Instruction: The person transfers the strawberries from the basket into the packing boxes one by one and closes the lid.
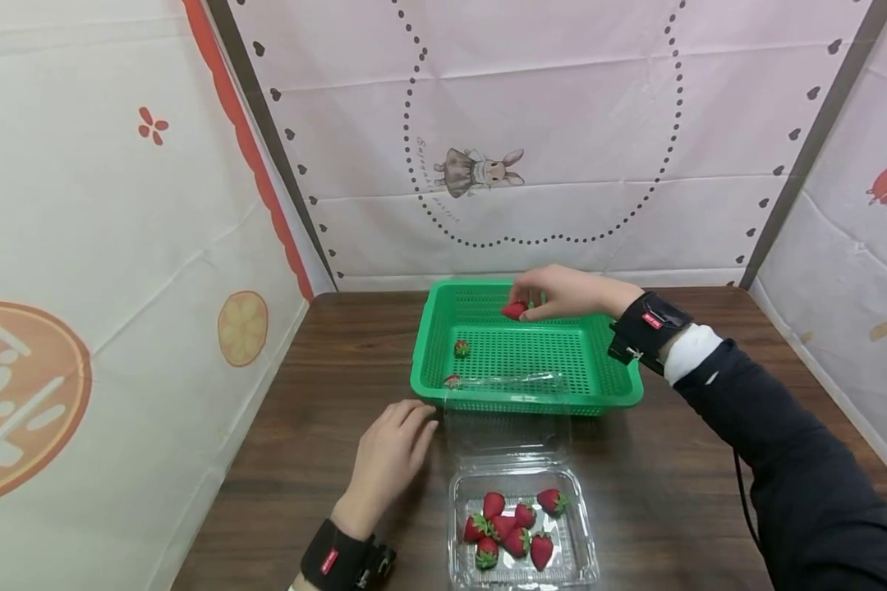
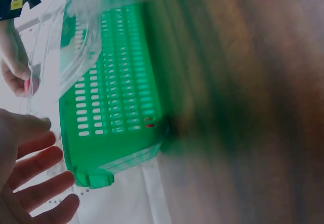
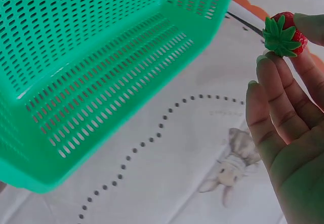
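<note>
over the far side of the green basket [image 1: 621, 386], the right hand [image 1: 569, 293] pinches a strawberry [image 1: 514, 310] in its fingertips. the left hand [image 1: 392, 455] rests flat, fingers straight, on the table [image 1: 673, 468] beside the clear strawberry box [image 1: 584, 566].

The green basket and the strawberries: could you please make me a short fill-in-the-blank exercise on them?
1. The right hand pinches a ____ over the green basket.
2. The clear container with strawberries sits ____ to the person than the basket.
3. The left hand rests on the ____.

Missing words: strawberry; nearer; table
</note>
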Demonstrator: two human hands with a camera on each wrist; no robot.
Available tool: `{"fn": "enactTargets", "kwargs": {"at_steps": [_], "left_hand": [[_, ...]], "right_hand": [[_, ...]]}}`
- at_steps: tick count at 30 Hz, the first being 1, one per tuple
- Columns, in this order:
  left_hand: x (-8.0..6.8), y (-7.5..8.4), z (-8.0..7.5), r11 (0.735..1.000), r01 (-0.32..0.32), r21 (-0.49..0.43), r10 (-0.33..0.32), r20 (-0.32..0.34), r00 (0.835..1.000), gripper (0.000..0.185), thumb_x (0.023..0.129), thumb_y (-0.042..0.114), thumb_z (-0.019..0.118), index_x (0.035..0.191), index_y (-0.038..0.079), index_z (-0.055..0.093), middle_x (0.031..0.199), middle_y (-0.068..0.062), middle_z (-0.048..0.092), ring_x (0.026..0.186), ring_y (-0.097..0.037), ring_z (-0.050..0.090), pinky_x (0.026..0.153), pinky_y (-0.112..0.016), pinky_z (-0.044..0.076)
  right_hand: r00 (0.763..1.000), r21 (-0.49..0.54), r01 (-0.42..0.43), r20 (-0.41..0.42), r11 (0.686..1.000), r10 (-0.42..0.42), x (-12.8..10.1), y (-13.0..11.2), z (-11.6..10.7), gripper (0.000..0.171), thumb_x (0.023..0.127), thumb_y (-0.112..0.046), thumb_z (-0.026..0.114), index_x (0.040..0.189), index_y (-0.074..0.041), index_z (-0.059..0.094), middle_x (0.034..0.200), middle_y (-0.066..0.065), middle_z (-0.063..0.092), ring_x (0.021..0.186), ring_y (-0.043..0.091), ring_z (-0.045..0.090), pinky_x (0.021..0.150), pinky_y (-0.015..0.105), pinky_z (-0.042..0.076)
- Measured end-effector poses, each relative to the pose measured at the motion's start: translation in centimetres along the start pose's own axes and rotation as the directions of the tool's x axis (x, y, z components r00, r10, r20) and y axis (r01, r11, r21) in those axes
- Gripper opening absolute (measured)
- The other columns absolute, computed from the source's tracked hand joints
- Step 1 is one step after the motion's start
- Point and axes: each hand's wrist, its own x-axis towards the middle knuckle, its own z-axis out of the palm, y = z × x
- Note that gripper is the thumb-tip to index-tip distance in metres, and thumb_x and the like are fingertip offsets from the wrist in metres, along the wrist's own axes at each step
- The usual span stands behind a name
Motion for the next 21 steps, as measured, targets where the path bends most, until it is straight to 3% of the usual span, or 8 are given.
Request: {"fn": "enactTargets", "kwargs": {"at_steps": [9,14,21], "left_hand": [[-2.3,1.7,0.2,1.000,0.002,-0.009,-0.001,0.105,0.994,0.012,0.096,0.027,0.071,0.095,0.015,0.074,0.093,0.004,0.066,0.087,-0.015,0.064,0.073,-0.033,0.056],[-3.1,2.4,0.5,0.999,0.024,-0.027,-0.020,0.157,0.987,0.013,0.097,0.028,0.070,0.091,0.017,0.073,0.089,0.006,0.065,0.082,-0.012,0.062,0.070,-0.030,0.056],[-3.6,2.9,0.8,0.999,0.022,-0.028,-0.017,0.157,0.987,0.011,0.095,0.026,0.073,0.089,0.017,0.072,0.086,0.005,0.064,0.079,-0.011,0.060,0.068,-0.030,0.055]], "right_hand": [[0.999,-0.020,0.037,-0.028,0.999,-0.038,-2.0,-2.4,-0.1,0.021,0.095,-0.021,0.072,0.116,-0.019,0.067,0.101,-0.007,0.063,0.086,0.015,0.058,0.072,0.034,0.050],[0.993,-0.026,0.114,-0.027,0.993,-0.115,-3.0,-4.2,0.9,0.021,0.096,-0.021,0.072,0.115,-0.017,0.067,0.103,-0.007,0.063,0.088,0.015,0.058,0.074,0.035,0.051],[0.980,-0.039,0.201,0.003,0.979,-0.201,-4.2,-6.6,2.9,0.020,0.096,-0.022,0.069,0.115,-0.019,0.065,0.103,-0.009,0.060,0.088,0.014,0.057,0.076,0.029,0.051]]}}
